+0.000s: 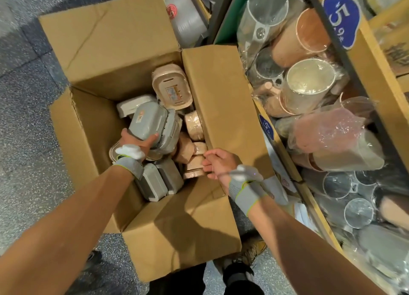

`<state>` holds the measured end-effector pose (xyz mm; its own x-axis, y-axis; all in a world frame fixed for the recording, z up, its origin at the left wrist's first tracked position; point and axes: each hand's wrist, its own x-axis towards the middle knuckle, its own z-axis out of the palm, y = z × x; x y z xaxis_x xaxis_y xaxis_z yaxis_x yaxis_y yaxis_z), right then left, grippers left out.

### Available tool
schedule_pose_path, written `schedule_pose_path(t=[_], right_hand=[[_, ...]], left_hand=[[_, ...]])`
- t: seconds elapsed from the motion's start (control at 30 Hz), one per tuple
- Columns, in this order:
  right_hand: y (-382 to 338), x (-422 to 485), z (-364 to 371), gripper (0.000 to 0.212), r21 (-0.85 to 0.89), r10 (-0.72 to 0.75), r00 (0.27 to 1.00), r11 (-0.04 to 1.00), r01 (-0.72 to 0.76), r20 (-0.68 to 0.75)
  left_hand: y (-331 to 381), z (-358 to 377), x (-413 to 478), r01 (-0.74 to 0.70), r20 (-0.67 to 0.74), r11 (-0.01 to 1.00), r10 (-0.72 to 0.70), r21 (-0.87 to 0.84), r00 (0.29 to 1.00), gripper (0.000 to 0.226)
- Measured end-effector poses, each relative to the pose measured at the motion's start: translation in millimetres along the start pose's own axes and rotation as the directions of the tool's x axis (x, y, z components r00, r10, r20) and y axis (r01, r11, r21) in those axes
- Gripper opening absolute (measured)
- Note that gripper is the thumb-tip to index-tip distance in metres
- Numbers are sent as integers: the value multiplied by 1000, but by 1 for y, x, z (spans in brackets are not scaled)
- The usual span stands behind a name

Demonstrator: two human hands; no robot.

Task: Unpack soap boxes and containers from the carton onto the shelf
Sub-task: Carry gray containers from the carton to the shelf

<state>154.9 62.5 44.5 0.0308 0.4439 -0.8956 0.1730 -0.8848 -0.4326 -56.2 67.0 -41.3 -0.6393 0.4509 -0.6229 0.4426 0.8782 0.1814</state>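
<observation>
Both arms reach down into the open carton (104,58), forearms bare, grey wrist bands on each.

Left hand (138,143): palm up under the near end of a grey soap box (147,123), thumb on its left side, fingertips wrapped over the near edge. Clamped on it. The box sits tilted at the carton's middle, on top of the pile, resting against another grey box.

Right hand (218,163): at the carton's right wall, near the right flap (221,100). Fingers loosely curled, tips touching the stack of pink soap boxes (194,162) along that wall. Cannot tell if it's gripping one or only resting on it.

More in the carton: pink container (171,89) at the far right corner, white box (132,105) left of it, two more grey boxes (159,179) at the near side.

Shelf (376,58) right of the carton, full of wrapped cups (309,86), blue price tag (340,18) on its rail.
</observation>
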Motion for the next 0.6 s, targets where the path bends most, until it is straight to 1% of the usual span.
schedule_pose_path(t=[0.07, 0.1, 0.17, 0.2, 0.27, 0.33, 0.37, 0.4, 0.47, 0.5, 0.53, 0.57, 0.6], right_hand=[[1, 2, -1, 16, -9, 3, 1000, 1000, -3, -1], [1, 2, 0, 16, -11, 6, 1000, 1000, -6, -1], [2, 4, 0, 16, -14, 12, 1000, 1000, -12, -2], [3, 4, 1, 16, -17, 14, 1000, 1000, -14, -3], [4, 4, 1, 16, -26, 22, 1000, 999, -22, -7], [6, 5, 1, 16, -38, 27, 1000, 999, -28, -11], [6, 5, 0, 16, -43, 31, 1000, 999, -31, -8], [6, 3, -1, 16, -44, 36, 999, 998, -36, -5], [1, -1, -3, 18, -41, 37, 999, 998, -37, 11], [0, -2, -4, 21, -40, 39, 999, 998, -38, 30], [-2, -4, -4, 24, -35, 40, 998, 999, -38, 53], [-4, -6, -4, 27, -23, 39, 997, 999, -37, 74], [-5, -8, -4, 28, -7, 36, 995, 999, -35, 91]], left_hand=[[4, 3, 2, 34, -21, 999, -34, 9, 999, 98], [7, 4, 3, 74, -32, 997, -74, 16, 997, 97], [12, 5, 6, 146, -45, 986, -143, 79, 989, 94], [14, 5, 8, 161, -50, 979, -156, 122, 987, 93], [14, 2, 9, 153, -57, 973, -145, 174, 988, 90], [7, -1, 12, 138, -29, 978, -135, 159, 990, 92], [1, -3, 14, 139, 0, 985, -140, 105, 990, 97], [-5, -3, 16, 140, 31, 990, -140, 14, 990, 103], [-12, -6, 13, 130, 80, 963, -114, -235, 990, 110], [-14, -5, 8, 113, 102, 937, -83, -330, 991, 107], [-13, -7, -1, 84, 122, 915, -39, -396, 992, 98], [-12, -8, -11, 60, 143, 900, 2, -432, 990, 90], [-11, -9, -22, 42, 159, 892, 34, -450, 987, 87]])
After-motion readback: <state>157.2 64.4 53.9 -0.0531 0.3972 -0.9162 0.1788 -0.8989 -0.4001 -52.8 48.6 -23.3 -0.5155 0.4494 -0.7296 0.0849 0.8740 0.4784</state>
